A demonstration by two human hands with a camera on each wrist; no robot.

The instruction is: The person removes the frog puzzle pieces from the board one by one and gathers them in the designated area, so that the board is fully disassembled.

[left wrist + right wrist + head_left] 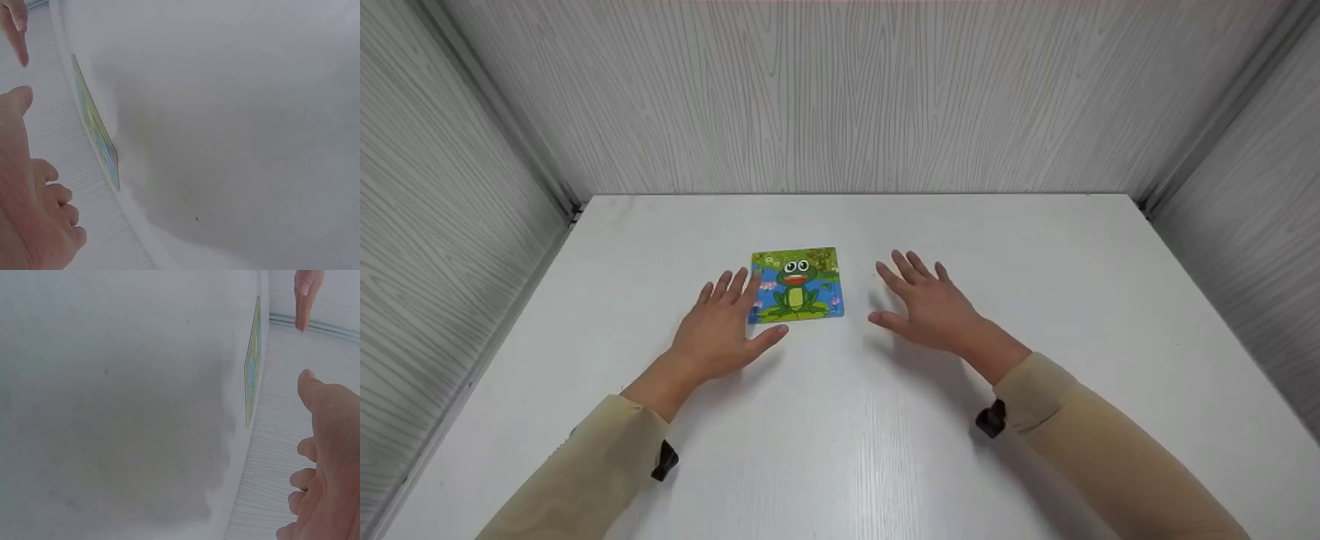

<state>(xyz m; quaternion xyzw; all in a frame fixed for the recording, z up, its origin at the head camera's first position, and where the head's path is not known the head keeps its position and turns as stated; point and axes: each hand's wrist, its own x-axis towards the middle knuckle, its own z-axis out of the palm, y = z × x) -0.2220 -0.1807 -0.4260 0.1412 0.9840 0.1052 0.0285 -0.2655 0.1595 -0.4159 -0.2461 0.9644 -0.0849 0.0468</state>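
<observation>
Where the white table (825,450) stretches between the two hands, a square frog picture board (796,292) is laid flat, slightly left of the table's middle and turned a little off square. Its far edge is set well apart from the table's back edge, and a wide strip of white surface is left between them. The board's left edge is partly overlapped, as seen from the head, by the index finger of the left hand (714,330); the thumb is held just off the near edge. Past the board's right edge, a gap of bare tabletop is kept before the right hand (934,309). The fingers of both hands are extended and released, and both hands are raised over the table, with shadows cast below. Broad room is seen from the right hand to the table's right edge, and less from the left hand to the left edge. The table is bounded by a wood-grained back wall (855,97), a left wall (427,225) and a right wall (1260,172).
</observation>
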